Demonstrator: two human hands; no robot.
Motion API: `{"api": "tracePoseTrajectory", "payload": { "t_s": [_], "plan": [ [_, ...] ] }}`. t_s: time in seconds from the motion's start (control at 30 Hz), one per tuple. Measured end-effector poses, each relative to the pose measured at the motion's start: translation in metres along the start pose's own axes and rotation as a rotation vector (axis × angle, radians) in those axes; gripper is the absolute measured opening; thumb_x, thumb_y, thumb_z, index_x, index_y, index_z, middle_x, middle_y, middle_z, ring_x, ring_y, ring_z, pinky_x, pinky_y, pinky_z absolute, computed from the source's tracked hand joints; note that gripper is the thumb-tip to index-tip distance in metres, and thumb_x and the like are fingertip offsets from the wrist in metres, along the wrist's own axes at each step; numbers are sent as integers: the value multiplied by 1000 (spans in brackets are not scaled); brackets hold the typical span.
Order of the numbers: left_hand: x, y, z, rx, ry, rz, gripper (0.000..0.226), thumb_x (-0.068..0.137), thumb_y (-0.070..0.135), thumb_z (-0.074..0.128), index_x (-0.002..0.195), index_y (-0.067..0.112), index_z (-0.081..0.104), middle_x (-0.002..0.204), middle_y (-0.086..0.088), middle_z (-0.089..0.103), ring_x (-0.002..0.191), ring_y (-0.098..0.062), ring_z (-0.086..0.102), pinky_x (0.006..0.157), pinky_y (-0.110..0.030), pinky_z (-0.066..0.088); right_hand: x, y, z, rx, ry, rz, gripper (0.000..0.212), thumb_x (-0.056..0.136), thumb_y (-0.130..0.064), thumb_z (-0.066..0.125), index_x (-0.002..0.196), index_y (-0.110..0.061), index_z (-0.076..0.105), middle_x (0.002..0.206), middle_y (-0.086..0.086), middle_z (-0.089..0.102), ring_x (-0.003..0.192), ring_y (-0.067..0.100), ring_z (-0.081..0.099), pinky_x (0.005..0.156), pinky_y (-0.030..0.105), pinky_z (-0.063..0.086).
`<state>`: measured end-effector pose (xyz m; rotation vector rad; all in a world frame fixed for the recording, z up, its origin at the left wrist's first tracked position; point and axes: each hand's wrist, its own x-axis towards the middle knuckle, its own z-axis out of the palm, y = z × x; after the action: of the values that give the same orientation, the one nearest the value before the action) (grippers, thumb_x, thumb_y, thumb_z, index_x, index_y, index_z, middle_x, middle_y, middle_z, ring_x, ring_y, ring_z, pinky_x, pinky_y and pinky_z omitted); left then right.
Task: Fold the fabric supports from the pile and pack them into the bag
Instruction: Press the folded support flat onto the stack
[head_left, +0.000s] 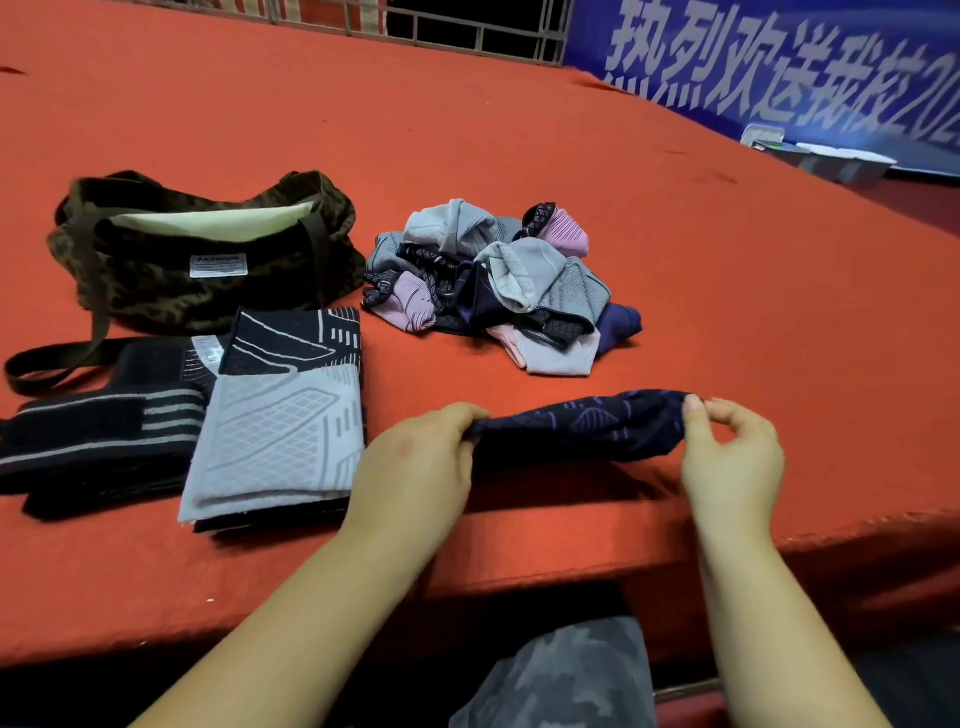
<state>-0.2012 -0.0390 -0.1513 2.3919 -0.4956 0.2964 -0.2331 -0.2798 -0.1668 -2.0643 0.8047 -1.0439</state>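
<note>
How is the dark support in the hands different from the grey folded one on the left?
The navy support is stretched between the left hand and right hand, unfolded; the grey folded support lies flat on a stack. The navy one has purple markings; the grey one has paler line patterns. Both are patterned knit fabric on the red tabletop.

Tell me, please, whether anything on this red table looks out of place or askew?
Nothing is damaged or spilled. Only the bag's strap trails loose beside the folded supports, and the pile remains a jumble.
</note>
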Motion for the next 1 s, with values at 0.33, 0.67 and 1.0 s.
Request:
{"api": "tracePoseTrajectory", "payload": {
  "t_s": [0.33,0.67,1.0],
  "plan": [
    [16,-4,-28,-443,8,-198,8,81,31,67,83,25,61,82,6,69,85,-16,65,83,-36,50,6,-15,-18,200,-174,122,22,95,-32,52,91,-10,57,73,3,58,73,20,54,69,31,40],
    [17,-3,-7,-245,-114,-318,38,90,34,60,123,22,44,90,6,54,94,-20,52,78,-29,36,8,-11,-18,61,-407,184,34,86,-33,66,113,-13,58,66,-8,50,68,14,48,64,22,30],
    [6,-22,5,-8,-209,-261,67,78,1,62,138,22,41,134,-2,53,110,-23,57,98,-33,42,-9,31,-11,31,-564,205,12,77,-10,75,83,-13,64,77,3,67,71,18,61,64,15,45]
  ]
}}
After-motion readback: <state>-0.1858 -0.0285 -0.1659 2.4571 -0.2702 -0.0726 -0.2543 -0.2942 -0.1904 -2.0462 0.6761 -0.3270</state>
